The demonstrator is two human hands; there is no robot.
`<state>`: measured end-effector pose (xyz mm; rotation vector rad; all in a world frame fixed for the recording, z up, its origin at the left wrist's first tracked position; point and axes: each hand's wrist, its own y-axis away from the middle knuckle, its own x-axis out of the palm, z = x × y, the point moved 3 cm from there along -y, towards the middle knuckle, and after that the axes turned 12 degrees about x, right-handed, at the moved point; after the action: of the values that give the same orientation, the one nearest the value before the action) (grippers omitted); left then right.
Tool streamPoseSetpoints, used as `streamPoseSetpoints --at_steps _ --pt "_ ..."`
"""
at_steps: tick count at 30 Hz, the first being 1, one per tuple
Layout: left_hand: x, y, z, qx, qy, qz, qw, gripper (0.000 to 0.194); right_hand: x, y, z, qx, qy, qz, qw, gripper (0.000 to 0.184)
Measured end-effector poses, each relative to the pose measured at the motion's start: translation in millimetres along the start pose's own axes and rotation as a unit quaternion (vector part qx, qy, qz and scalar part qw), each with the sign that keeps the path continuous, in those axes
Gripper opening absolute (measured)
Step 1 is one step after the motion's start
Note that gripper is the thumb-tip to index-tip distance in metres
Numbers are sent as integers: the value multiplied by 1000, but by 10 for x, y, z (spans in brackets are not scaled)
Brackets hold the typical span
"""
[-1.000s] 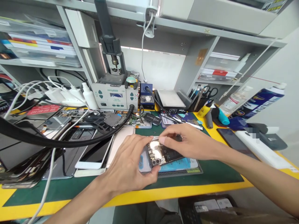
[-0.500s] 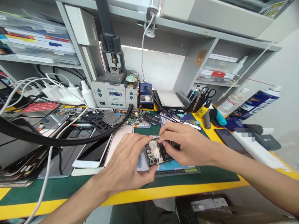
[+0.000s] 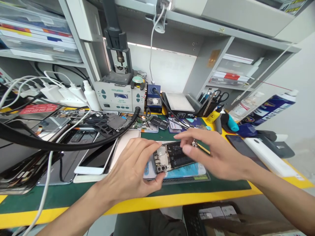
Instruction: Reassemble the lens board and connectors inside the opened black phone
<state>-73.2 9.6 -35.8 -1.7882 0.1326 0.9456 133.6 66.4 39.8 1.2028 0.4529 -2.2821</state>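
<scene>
An opened smartphone (image 3: 176, 154) lies tilted on a blue-and-white work pad (image 3: 192, 169). Its black battery (image 3: 179, 155) and the circuit board with camera modules at its left end are exposed. My left hand (image 3: 134, 164) grips that left end, thumb at the near edge and fingers at the far edge. Over the phone's right half hovers my right hand (image 3: 213, 152), its thumb and forefinger apart and nothing visible between them. The hand covers part of the phone's right end. Tiny dark screws (image 3: 161, 137) lie on the green mat just behind the phone.
A hot-air station (image 3: 120, 95) stands at the back, its thick black hose (image 3: 73, 146) sweeping across the left side. Several phones, including a white-framed one (image 3: 98, 160), cover the left bench. Scissors (image 3: 222, 96) and a yellow bottle (image 3: 213, 115) stand at back right.
My right hand has moved off the board area to the right and its fingers have parted, uncovering the battery. My left hand keeps its hold on the phone. The view has shifted slightly.
</scene>
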Motion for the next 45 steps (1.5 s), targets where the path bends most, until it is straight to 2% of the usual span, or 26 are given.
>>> streamPoseSetpoints --at_steps 2,4,7,10,19,27,33,37,41,43,45 --pt "0 6 3 18 -8 -1 1000 62 -56 -97 -21 101 -48 42 993 35" --pt "0 13 3 33 -14 -3 999 62 -78 -177 11 144 -56 93 984 35" --pt "3 22 -3 45 -17 -5 999 63 -51 -239 94 145 -21 147 978 30" --pt "6 21 -14 45 -18 -8 999 63 9 -245 141 141 26 165 976 33" --pt "24 40 -6 7 21 5 1000 63 60 -233 136 188 -2 149 971 32" --pt "31 61 -14 -5 43 14 999 63 44 -232 184 222 -63 181 956 35" --pt "41 63 -16 -1 42 5 999 66 66 -293 106 211 -94 168 958 20" --pt "45 62 -12 -1 45 2 999 66 76 -314 89 208 -86 144 964 18" --pt "46 63 -7 -2 41 3 999 66 134 -297 95 218 -60 163 960 21" --pt "48 62 -5 -4 41 3 999 65 151 -285 113 199 -29 138 970 23" --pt "50 64 -5 -2 41 2 999 65 117 -284 144 150 25 48 987 20"
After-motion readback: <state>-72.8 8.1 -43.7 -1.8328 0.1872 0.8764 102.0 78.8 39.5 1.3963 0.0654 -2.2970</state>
